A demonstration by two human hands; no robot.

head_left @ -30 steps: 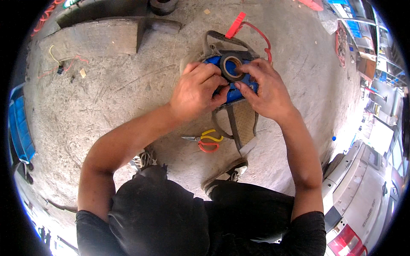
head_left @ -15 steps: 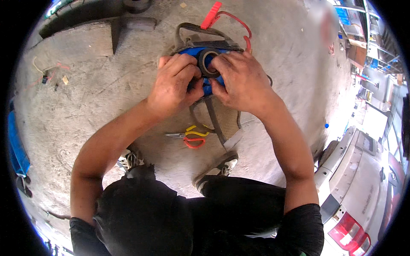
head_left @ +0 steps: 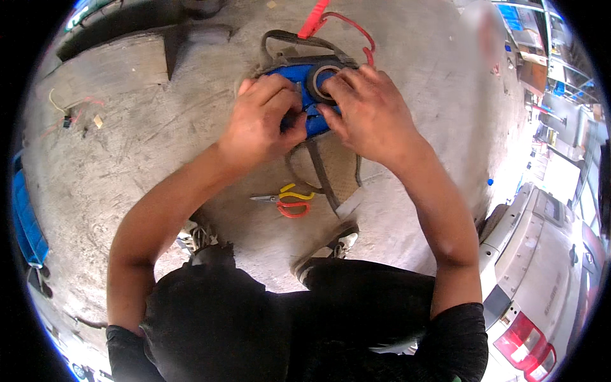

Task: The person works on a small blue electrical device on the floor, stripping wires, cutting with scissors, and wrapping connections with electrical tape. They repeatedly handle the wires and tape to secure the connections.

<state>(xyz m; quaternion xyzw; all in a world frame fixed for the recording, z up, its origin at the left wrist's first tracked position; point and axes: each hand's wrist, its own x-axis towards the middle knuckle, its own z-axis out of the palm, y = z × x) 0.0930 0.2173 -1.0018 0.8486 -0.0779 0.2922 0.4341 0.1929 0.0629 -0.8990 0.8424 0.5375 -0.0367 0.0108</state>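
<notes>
A black roll of tape stands over a blue object whose kind I cannot make out. My right hand is closed on the roll, fingers hooked into its pale core and thumb below. Against the left side of the blue object, my left hand is closed with curled fingers and thumb drawn in; what they pinch is hidden. Dark straps or cables loop above and below the blue object. Scissors with red and yellow handles lie on the floor, nearer to me.
Beyond my hands lies a red clamp with a red cable. Loose wires are on the floor at left, below a wooden block. A pale vehicle stands at right. My shoe is close to the scissors.
My right hand has shifted slightly right with the tape roll, which now sits farther from my left hand. More of the blue object shows between the hands. My left hand has barely moved.
</notes>
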